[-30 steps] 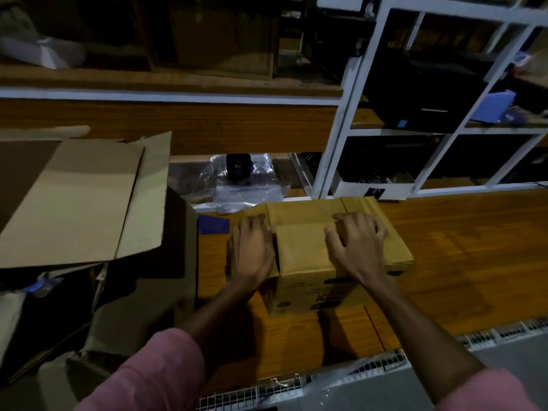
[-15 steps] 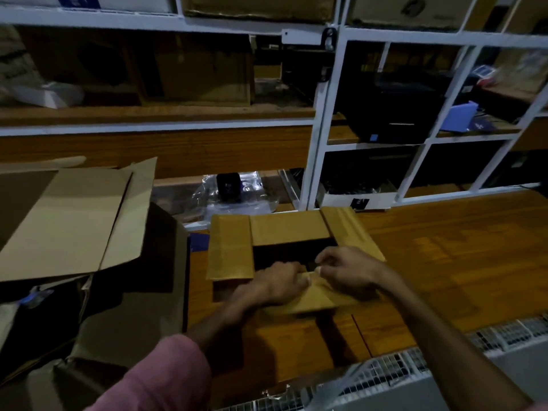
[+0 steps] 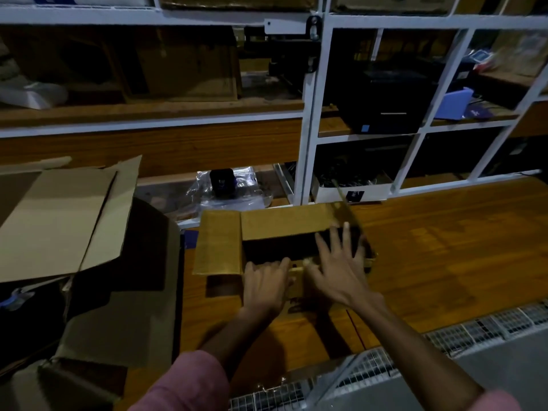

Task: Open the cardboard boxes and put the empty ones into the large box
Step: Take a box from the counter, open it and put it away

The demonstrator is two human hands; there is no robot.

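left hand (image 3: 264,284): fingers curled on small box (image 3: 284,229) rim | right hand (image 3: 338,269): fingers splayed, released

Single wide-angle view from the head, looking forward and steeply down — close over the wooden table (image 3: 444,262) and both forearms, level with the white shelving (image 3: 311,114) beyond, large box (image 3: 59,218) at the left edge — no second view.

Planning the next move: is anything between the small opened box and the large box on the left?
Nothing visible blocks it. The small box sits on the wooden table, the large box right beside it, its raised flap folded back from the opening.
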